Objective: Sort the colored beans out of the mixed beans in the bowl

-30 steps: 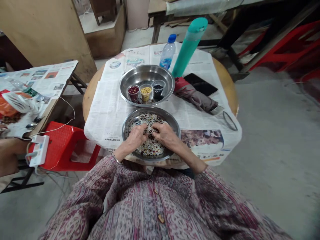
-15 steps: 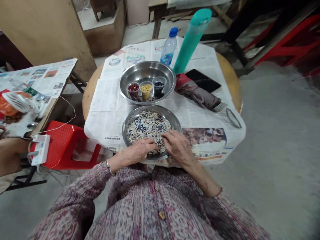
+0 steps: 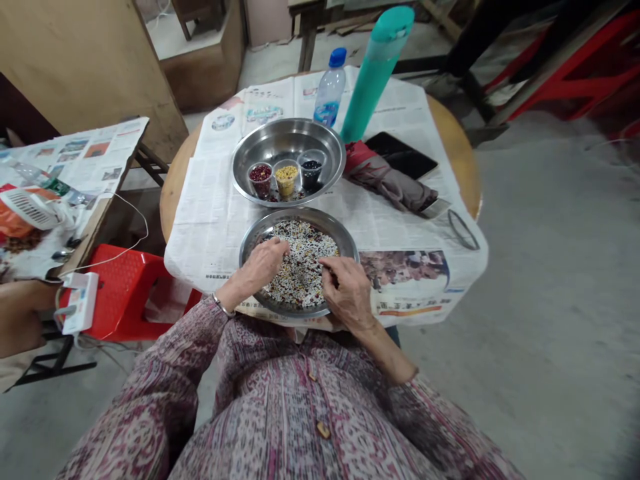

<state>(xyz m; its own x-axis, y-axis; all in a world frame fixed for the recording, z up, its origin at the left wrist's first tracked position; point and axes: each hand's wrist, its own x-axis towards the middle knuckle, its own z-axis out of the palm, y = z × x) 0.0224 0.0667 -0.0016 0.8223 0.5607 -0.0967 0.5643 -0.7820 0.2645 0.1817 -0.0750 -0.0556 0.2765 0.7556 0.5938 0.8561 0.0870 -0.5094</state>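
Close to me on the table is a steel basin (image 3: 346,235) holding a spread of mixed white rice, dark beans and yellow grains (image 3: 300,267). My left hand (image 3: 265,263) is over its left side, fingers bent and pressed together at the grains. On the right, my right hand (image 3: 347,287) curls over the rim with thumb and forefinger close together; anything in the pinch is too small to name. Behind, a second steel basin (image 3: 290,133) holds three clear cups: one of red beans (image 3: 261,180), one of yellow grains (image 3: 286,180), one of black beans (image 3: 311,173).
Newspaper (image 3: 200,220) covers the round table. Toward the back stand a water bottle (image 3: 330,90) and a teal bottle (image 3: 377,73). A folded umbrella (image 3: 390,180), a dark tablet (image 3: 400,155) and a loop (image 3: 463,230) lie right. A red stool (image 3: 120,300) with a power strip (image 3: 81,303) is left.
My left hand has moved up and left across the grains, away from my right hand. The right hand has curled more, near the right rim. The grains lie spread differently.
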